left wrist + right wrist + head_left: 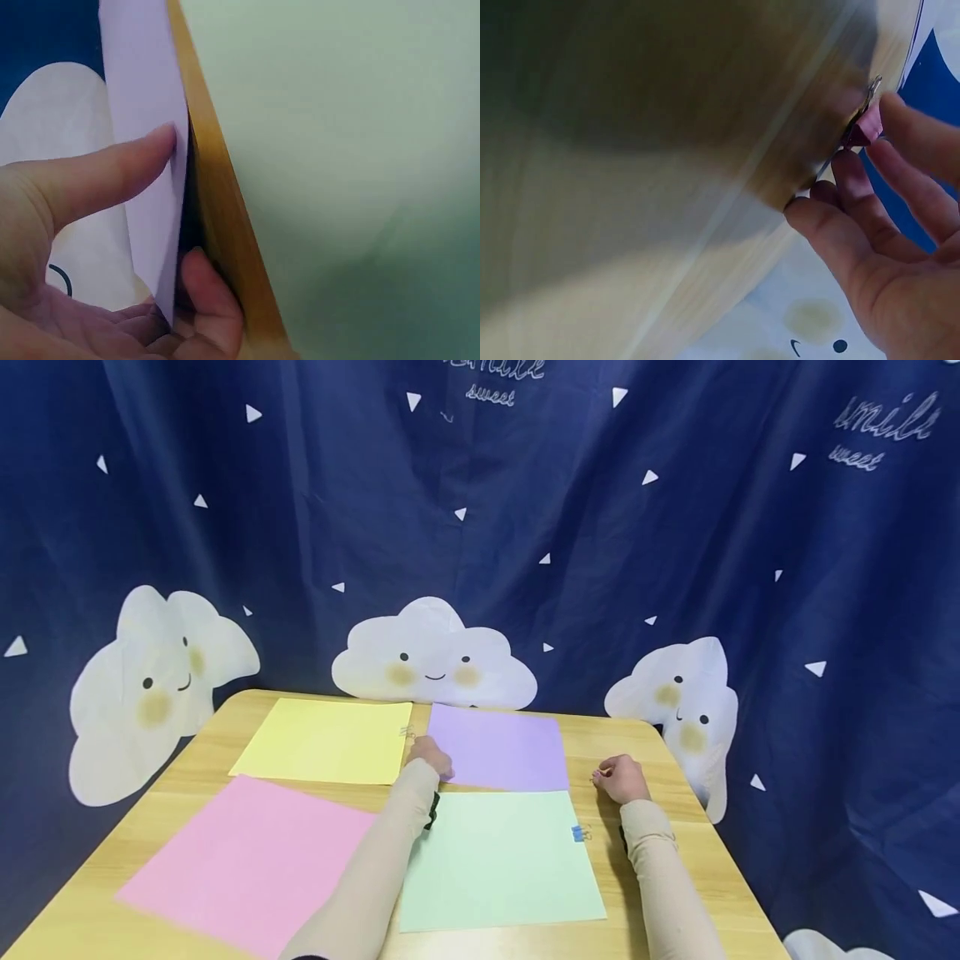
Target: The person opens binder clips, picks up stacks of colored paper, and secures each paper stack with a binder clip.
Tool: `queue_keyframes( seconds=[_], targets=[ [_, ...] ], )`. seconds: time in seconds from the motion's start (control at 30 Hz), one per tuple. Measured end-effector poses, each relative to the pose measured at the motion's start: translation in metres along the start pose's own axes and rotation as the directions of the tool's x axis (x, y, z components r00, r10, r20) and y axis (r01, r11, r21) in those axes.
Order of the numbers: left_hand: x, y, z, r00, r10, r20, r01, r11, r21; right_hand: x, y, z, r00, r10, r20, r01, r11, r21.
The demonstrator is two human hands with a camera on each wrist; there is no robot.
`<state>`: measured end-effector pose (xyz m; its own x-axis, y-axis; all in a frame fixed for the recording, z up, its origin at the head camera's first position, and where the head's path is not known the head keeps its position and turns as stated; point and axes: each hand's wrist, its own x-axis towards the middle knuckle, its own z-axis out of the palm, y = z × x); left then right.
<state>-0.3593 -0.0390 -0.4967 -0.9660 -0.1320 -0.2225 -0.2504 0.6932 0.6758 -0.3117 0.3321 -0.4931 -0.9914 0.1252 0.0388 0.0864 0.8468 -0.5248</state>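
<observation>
My left hand is at the lower left corner of the purple paper. In the left wrist view, the thumb lies on top of the purple paper with fingers beneath, pinching its lifted edge. Right of that sheet, my right hand holds a small pink binder clip just over the table. The right wrist view has the pink clip between the fingertips, its metal handle sticking out. Near the left hand, a clip sits on the right edge of the yellow paper.
Mint green paper lies in front of the purple sheet, a blue binder clip on its right edge. Pink paper lies at the front left. Behind the wooden table hangs a dark blue curtain with clouds.
</observation>
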Motion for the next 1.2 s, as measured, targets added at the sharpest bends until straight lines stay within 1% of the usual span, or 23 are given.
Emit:
queue_keyframes(
  seconds=[0.13,0.27,0.37,0.43,0.5,0.57,0.6,0.67,0.73,0.77,0.8,0.83,0.87,0.9,0.93,0.97,1.0,1.07,1.1,1.13,1.17,1.2],
  targets=[
    [-0.002,-0.007,-0.006,0.999,0.041,0.0,-0.041,0.997,-0.059,0.0,0.001,0.002,0.999,0.024,-0.03,-0.023,1.0,0.02],
    [-0.006,-0.011,-0.015,0.999,0.037,-0.024,-0.039,0.994,-0.099,-0.001,-0.003,0.003,0.998,0.047,-0.035,-0.046,0.998,0.043],
    [-0.01,-0.012,-0.022,0.999,0.034,-0.024,-0.037,0.991,-0.127,-0.001,-0.006,0.002,0.997,0.069,-0.038,-0.068,0.997,0.04],
    [-0.009,-0.012,-0.026,0.999,0.046,-0.024,-0.049,0.988,-0.144,-0.001,-0.007,0.003,0.995,0.084,-0.051,-0.083,0.996,0.024],
    [-0.004,-0.015,-0.026,0.998,0.056,-0.027,-0.059,0.986,-0.155,-0.001,-0.007,0.003,0.993,0.094,-0.076,-0.093,0.995,0.02],
    [0.004,-0.019,-0.022,0.998,0.053,-0.019,-0.056,0.978,-0.199,-0.002,-0.007,0.004,0.986,0.128,-0.107,-0.123,0.991,0.051],
    [0.008,-0.022,-0.02,0.999,0.051,-0.013,-0.053,0.971,-0.232,-0.002,-0.007,0.004,0.981,0.141,-0.134,-0.132,0.989,0.071],
    [0.015,-0.027,-0.015,0.999,0.044,0.014,-0.037,0.946,-0.321,-0.004,-0.007,0.004,0.967,0.187,-0.175,-0.16,0.975,0.155],
    [0.019,-0.031,-0.012,0.998,0.034,0.055,-0.007,0.901,-0.435,-0.005,-0.007,0.004,0.947,0.257,-0.195,-0.197,0.94,0.28],
    [0.02,-0.032,-0.011,0.997,0.032,0.07,0.006,0.876,-0.482,-0.005,-0.007,0.003,0.938,0.289,-0.189,-0.207,0.909,0.362],
    [0.02,-0.033,-0.01,0.996,0.029,0.087,0.02,0.856,-0.517,-0.006,-0.007,0.002,0.933,0.318,-0.17,-0.215,0.868,0.447],
    [0.019,-0.033,-0.01,0.995,0.026,0.092,0.028,0.842,-0.538,-0.006,-0.006,0.002,0.926,0.35,-0.142,-0.23,0.82,0.524],
    [0.019,-0.034,-0.01,0.996,0.025,0.091,0.03,0.835,-0.549,-0.007,-0.005,0.001,0.922,0.373,-0.104,-0.239,0.76,0.604],
    [0.019,-0.034,-0.01,0.995,0.024,0.094,0.033,0.829,-0.558,-0.007,-0.004,0.001,0.919,0.39,-0.063,-0.248,0.692,0.678],
    [0.019,-0.034,-0.011,0.996,0.03,0.084,0.021,0.84,-0.542,-0.008,-0.003,0.0,0.916,0.4,-0.026,-0.257,0.637,0.727],
    [0.019,-0.034,-0.011,0.996,0.034,0.082,0.016,0.842,-0.539,-0.009,-0.002,0.0,0.913,0.407,0.009,-0.27,0.588,0.763],
    [0.019,-0.034,-0.01,0.996,0.036,0.081,0.014,0.843,-0.537,-0.01,0.0,-0.001,0.912,0.407,0.039,-0.283,0.559,0.779],
    [0.019,-0.035,-0.01,0.995,0.042,0.085,0.01,0.843,-0.537,-0.012,0.003,-0.001,0.916,0.391,0.095,-0.302,0.514,0.803],
    [0.02,-0.035,-0.01,0.995,0.042,0.089,0.013,0.841,-0.541,-0.012,0.005,-0.001,0.917,0.382,0.113,-0.311,0.509,0.803],
    [0.019,-0.035,-0.01,0.995,0.038,0.097,0.021,0.836,-0.549,-0.013,0.006,-0.001,0.92,0.371,0.128,-0.317,0.512,0.799],
    [0.019,-0.036,-0.01,0.993,0.035,0.11,0.034,0.819,-0.572,-0.013,0.008,-0.001,0.922,0.359,0.144,-0.322,0.505,0.801],
    [0.019,-0.036,-0.01,0.993,0.032,0.116,0.042,0.811,-0.584,-0.013,0.009,-0.001,0.925,0.343,0.163,-0.325,0.493,0.807]
  ],
)
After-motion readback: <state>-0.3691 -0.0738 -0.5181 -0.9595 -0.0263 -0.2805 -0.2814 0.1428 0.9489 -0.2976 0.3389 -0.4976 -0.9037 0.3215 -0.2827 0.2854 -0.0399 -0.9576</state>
